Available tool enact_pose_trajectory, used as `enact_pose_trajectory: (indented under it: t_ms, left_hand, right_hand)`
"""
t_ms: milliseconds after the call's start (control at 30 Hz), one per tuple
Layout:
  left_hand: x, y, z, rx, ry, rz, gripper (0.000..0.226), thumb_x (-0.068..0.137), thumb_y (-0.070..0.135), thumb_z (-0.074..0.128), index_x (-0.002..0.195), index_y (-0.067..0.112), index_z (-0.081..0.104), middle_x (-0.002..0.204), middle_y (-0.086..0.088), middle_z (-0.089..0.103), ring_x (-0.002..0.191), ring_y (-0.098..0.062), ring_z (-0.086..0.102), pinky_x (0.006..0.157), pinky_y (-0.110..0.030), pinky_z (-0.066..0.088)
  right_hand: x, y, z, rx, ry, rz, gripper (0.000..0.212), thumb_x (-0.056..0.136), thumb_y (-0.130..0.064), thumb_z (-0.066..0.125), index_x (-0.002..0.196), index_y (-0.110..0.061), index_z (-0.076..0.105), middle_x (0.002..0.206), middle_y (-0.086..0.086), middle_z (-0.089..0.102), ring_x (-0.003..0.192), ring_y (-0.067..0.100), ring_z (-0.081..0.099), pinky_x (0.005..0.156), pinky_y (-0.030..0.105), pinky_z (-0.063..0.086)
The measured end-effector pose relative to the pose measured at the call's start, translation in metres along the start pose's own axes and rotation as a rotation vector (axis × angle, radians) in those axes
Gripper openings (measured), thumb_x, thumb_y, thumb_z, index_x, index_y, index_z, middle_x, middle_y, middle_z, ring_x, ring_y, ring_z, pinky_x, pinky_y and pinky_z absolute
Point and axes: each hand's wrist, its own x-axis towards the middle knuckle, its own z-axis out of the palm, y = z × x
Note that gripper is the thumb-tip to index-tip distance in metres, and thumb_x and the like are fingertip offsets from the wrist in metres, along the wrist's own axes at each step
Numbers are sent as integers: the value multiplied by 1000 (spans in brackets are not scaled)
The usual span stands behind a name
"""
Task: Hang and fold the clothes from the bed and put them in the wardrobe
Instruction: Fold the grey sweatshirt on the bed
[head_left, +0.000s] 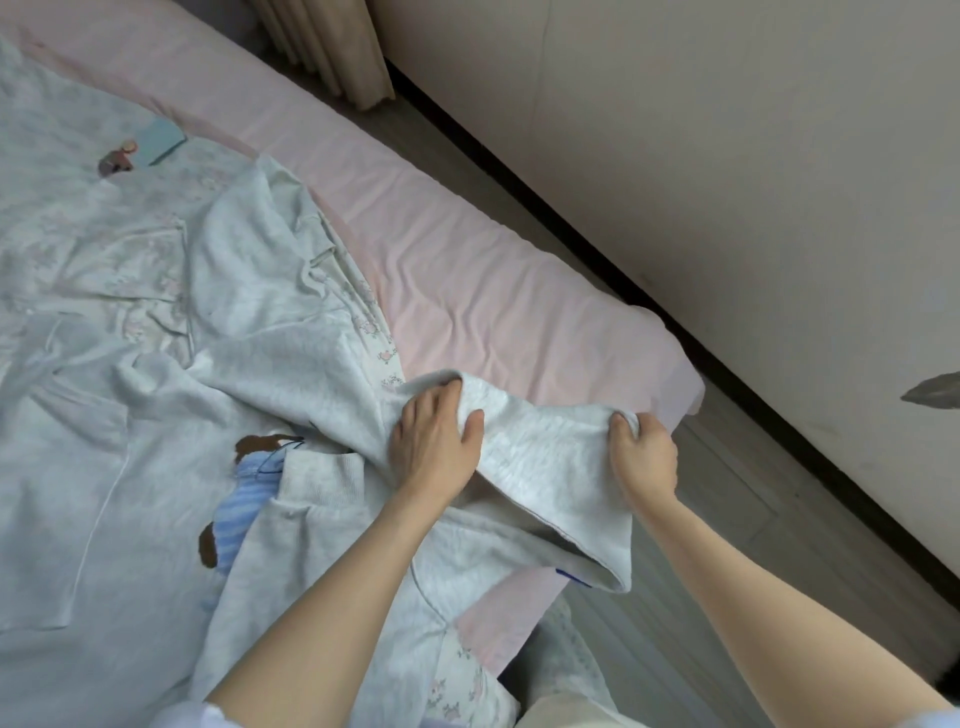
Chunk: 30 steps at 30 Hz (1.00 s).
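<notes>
A light grey sweatshirt (291, 332) lies crumpled across the bed, with a blue and brown bear print showing near its middle. One part of it, a sleeve or hem band (550, 447), is lifted off the bed between my hands. My left hand (436, 441) grips this fabric at its upper left edge, thumb on top. My right hand (644, 452) pinches the far right corner of the same piece, fingers curled round the edge. The piece hangs down in a fold below my hands. Another pale garment (57, 519) lies flat at the lower left.
The bed has a pink sheet (467, 249) and a floral quilt (104, 239). A small figure toy (118, 159) and a pale blue card (165, 137) lie at the upper left. Wooden floor (753, 519) and a cream wall (727, 156) run along the right; a curtain (332, 47) hangs at the top.
</notes>
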Motion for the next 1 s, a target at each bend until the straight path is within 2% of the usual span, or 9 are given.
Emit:
enact_pose_trajectory:
  t_ms: [100,200,267,400,500,600,733,900,1000]
  left_hand:
    - [11,-5,8,-30,-172,27,52,95,37,43,145,29,32,149,3,36,138,-19,29,111,-44,27]
    - [12,-6,16,6,-280,42,54,95,42,39,146,27,30,150,2,35,139,-19,28,111,-47,27]
    - [8,-9,19,42,-311,49,55,96,42,39,147,27,27,147,2,38,137,-21,29,109,-49,28]
    - [4,-12,20,-136,-390,30,64,93,40,47,150,29,19,137,-1,47,121,-23,47,105,-45,36]
    - [13,-2,23,-392,-426,-100,76,91,29,57,151,21,11,146,3,36,123,-19,48,106,-33,35]
    - [27,12,28,-655,-409,-336,63,87,20,64,141,13,33,134,0,51,118,-19,52,103,-35,41]
    - [38,44,20,-1231,-390,-558,53,93,9,56,140,9,32,130,-5,46,115,-24,54,94,-40,48]
    - [61,74,4,-672,-276,-71,39,93,14,49,132,19,48,124,2,60,114,-15,54,100,-30,41]
    - [64,74,-1,-352,-284,122,36,93,14,46,128,20,53,123,5,62,105,-17,58,97,-30,42]
  right_hand:
    - [4,21,10,149,33,347,24,92,-20,43,74,-6,48,70,6,46,74,26,45,57,30,33]
    - [5,36,18,318,-2,654,19,90,-14,44,100,-1,53,86,10,51,83,27,46,69,32,37]
    - [4,40,20,229,1,571,31,91,-13,41,118,-1,49,104,13,53,88,28,49,76,33,40]
    - [-3,40,18,162,-87,118,48,95,-26,46,139,-14,34,134,7,40,115,23,49,98,38,41]
    - [1,47,16,220,-216,241,63,93,-33,52,146,-13,23,143,11,37,127,27,42,103,42,41]
    - [3,51,12,243,-324,301,70,92,-34,55,149,-16,19,150,10,30,129,29,41,98,44,45]
    - [6,50,7,223,-414,321,61,90,-30,58,142,-13,32,138,7,45,115,26,52,74,34,49]
    - [10,44,1,68,-203,278,42,93,-19,50,133,-11,43,118,10,54,101,25,55,90,38,48]
    - [5,26,-3,-49,-73,69,39,95,-28,43,129,-10,47,119,12,57,101,23,58,85,35,47]
